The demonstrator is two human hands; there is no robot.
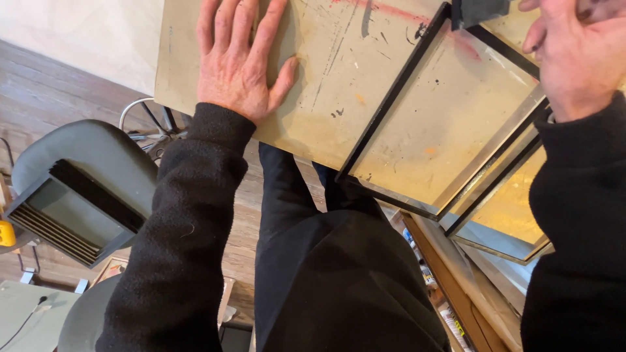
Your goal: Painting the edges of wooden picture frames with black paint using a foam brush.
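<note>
My left hand point(238, 58) lies flat, fingers spread, on a worn beige board point(339, 72) marked with scratches and red and orange paint stains. My right hand point(574, 58) is at the top right, over a glass pane with a black frame point(450, 117) that rests on the board and juts past its near edge. The right fingers curl at the pane's far end, near a dark object point(479, 10) at the top edge; whether they grip anything is hidden. A second framed pane point(508, 215) lies below the first.
A grey plastic chair point(78, 189) stands on the wooden floor at the left. My black-trousered legs point(326, 261) fill the middle. A wooden shelf edge point(450, 280) with small items runs down at the lower right.
</note>
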